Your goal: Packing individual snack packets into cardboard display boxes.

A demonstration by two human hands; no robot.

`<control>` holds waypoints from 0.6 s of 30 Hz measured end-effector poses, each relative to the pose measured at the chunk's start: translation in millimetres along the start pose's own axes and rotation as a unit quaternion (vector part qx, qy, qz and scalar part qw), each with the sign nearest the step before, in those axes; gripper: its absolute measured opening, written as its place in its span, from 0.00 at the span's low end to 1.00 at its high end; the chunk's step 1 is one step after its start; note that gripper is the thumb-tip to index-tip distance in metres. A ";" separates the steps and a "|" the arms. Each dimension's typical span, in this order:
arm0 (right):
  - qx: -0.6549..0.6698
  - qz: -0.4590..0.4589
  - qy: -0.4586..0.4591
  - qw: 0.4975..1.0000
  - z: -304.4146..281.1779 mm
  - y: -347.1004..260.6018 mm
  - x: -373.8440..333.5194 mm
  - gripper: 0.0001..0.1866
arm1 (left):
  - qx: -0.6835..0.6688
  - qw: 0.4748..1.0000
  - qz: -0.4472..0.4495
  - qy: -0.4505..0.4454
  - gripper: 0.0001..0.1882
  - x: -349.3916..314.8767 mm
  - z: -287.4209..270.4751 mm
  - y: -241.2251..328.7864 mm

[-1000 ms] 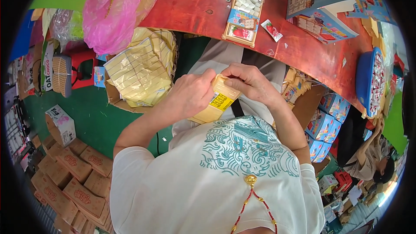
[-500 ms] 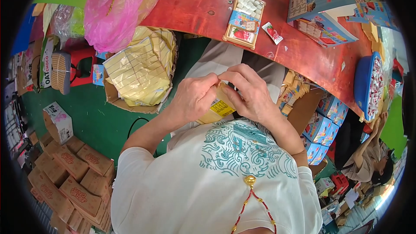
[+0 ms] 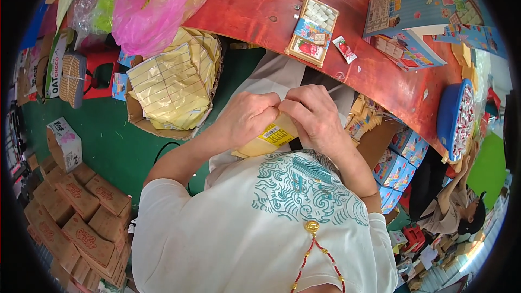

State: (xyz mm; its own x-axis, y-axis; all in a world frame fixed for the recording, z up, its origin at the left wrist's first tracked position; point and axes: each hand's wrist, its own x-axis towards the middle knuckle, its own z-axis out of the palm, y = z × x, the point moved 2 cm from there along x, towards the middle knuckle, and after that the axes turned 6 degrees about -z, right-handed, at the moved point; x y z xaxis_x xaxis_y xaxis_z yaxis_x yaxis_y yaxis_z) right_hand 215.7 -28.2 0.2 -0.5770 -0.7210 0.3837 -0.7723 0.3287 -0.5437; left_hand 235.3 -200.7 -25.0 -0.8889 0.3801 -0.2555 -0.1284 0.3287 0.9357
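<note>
Over my lap, a pale yellow plastic packet (image 3: 259, 145) with a bright yellow printed label hangs between my hands. The fingers of my left hand (image 3: 247, 116) are closed on its upper edge. Close beside them, the thumb and fingers of my right hand (image 3: 313, 113) pinch the same edge. Part of the packet is covered by my fingers, so I cannot see whether its top is torn. Beyond my hands, at the table's near edge, lies a tray (image 3: 292, 52) of white pillow-shaped pieces with a blue band and a strawberry-printed sachet. Another small strawberry sachet (image 3: 344, 50) rests beside it.
The red table (image 3: 247, 8) carries blue printed display boxes (image 3: 418, 8) and a blue basin (image 3: 448, 116) of small sachets. Left of my legs stands a carton of yellow wrappers (image 3: 171, 89) below a pink bag (image 3: 149, 13). Brown boxes (image 3: 81, 198) are stacked lower left. Someone (image 3: 453, 209) sits at right.
My hands have shifted slightly, with the fingertips still together on the packet's edge. More of the packet and its label shows now. The whole view has moved a little.
</note>
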 end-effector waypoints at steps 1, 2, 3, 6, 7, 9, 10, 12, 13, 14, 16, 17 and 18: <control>-0.012 -0.009 -0.003 1.000 1.1 1.0 0.6 0.16 | 0.002 1.000 -0.003 -0.006 0.10 0.8 0.3 -0.3; -0.025 -0.018 -0.005 1.000 1.6 1.6 1.1 0.17 | 0.004 1.000 -0.006 -0.013 0.11 1.9 0.3 -0.3; -0.026 -0.020 -0.008 0.999 2.1 2.1 1.4 0.17 | 0.002 1.000 -0.005 -0.010 0.11 2.6 0.0 -0.6; -0.075 -0.082 0.001 0.994 3.6 0.0 -0.8 0.17 | -0.007 1.000 0.008 -0.003 0.11 4.4 1.0 -6.2; -0.085 -0.107 0.013 0.991 3.4 -2.2 -3.8 0.18 | 0.006 0.999 0.037 0.010 0.11 5.2 1.8 -11.4; -0.095 -0.134 0.023 0.986 5.7 -2.1 -7.4 0.18 | 0.017 0.997 0.065 0.026 0.11 5.4 0.7 -9.4; -0.079 -0.112 0.016 0.990 7.4 0.2 -8.5 0.18 | 0.003 0.999 0.039 0.013 0.11 4.9 0.7 -8.3; -0.062 -0.093 0.007 0.994 8.8 1.6 -8.5 0.19 | -0.013 1.000 0.014 0.005 0.12 5.5 1.2 -10.6; -0.066 -0.090 0.008 0.994 9.0 0.5 -8.6 0.20 | -0.016 0.999 0.036 0.002 0.12 6.6 3.1 -15.9; -0.070 -0.085 0.009 0.994 8.8 -0.3 -8.8 0.21 | -0.019 0.998 0.058 -0.003 0.12 7.7 2.3 -14.7; -0.078 -0.082 -0.017 0.993 3.8 -1.7 -3.4 0.21 | -0.053 0.998 0.029 -0.035 0.12 9.0 -3.1 -13.2; -0.087 -0.077 -0.040 0.992 1.0 -2.6 0.4 0.22 | -0.086 0.994 -0.001 -0.069 0.11 10.3 -5.0 -12.0; -0.087 -0.078 -0.041 0.992 -2.6 -2.7 3.4 0.22 | -0.087 0.994 -0.001 -0.068 0.11 12.1 -5.4 -12.9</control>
State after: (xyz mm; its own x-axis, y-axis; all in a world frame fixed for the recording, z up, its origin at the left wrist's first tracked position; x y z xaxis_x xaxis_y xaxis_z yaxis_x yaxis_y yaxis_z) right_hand 215.1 -29.9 4.9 -0.4289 -0.8161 0.3873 -0.8888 0.3046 -0.3423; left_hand 223.9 -205.0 -38.8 -0.8230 0.4963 -0.2765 -0.2143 0.1794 0.9601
